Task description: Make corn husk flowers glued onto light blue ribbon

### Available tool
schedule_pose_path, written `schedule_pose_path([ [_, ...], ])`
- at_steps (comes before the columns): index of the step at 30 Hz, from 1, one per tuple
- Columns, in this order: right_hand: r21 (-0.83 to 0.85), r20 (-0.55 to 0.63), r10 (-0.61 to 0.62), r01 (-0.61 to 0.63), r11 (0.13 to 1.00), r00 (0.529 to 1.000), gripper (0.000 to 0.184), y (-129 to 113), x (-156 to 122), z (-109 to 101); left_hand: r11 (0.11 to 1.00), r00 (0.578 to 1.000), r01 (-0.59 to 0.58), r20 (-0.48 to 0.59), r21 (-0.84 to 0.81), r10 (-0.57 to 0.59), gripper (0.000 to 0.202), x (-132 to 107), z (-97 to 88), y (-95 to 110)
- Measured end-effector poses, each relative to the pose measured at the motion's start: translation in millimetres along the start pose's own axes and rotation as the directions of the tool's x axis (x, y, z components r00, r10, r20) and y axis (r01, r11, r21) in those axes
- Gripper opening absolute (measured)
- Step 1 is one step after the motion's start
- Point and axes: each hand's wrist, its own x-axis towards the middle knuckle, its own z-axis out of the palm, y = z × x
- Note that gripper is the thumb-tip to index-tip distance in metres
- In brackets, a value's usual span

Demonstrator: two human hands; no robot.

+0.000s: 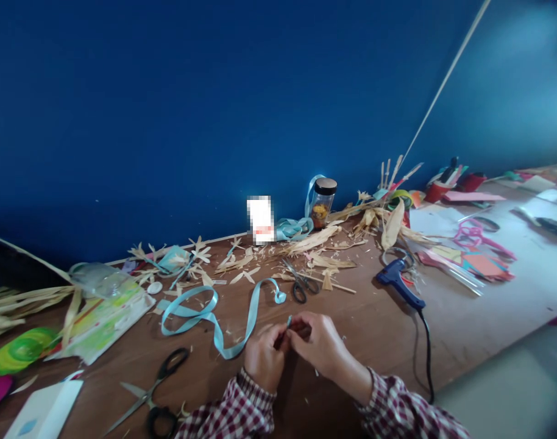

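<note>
My left hand [266,356] and my right hand [322,344] meet above the brown table, fingertips pinched together. A tiny light-blue tip [289,321] pokes out between them, the same colour as the ribbon; the fingers hide the rest of it. Just beyond my left hand, a long light-blue ribbon [219,335] lies in loose curls. Small dark-handled scissors [300,286] rest ahead of my hands. Larger black-handled scissors [150,396] lie with blades apart, left of my left hand. To the right of my right hand is a blue glue gun [400,283] with a black cord.
Dried husk strips [322,241] and husk flowers [198,251] are scattered along the blue wall [191,122]. A black-lidded jar [323,204] stands at the back. Coloured paper [489,265] lies on the right, a paint-stained sheet [109,323] and green tape [22,350] on the left.
</note>
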Motion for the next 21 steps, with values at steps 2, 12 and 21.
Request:
schedule_pose_path([
  [2, 0.078, 0.0, 0.022, -0.022, 0.997, 1.0, 0.017, 1, -1, 0, 0.995, 0.998, 0.06, 0.018, -0.076, -0.059, 0.015, 2, -1.0, 1],
  [12, 0.07, -0.012, 0.091, -0.09, 0.994, 0.996, 0.024, 7, 7, -4, 0.964, 0.991, 0.137, 0.037, -0.229, -0.133, 0.018, 4, -1.6, 7],
  [21, 0.086, -0.092, 0.068, -0.06, 0.994, 0.993, 0.013, 7, 4, 12, 0.996, 0.997, -0.058, -0.051, 0.061, 0.061, 0.016, -1, -2.0, 5],
])
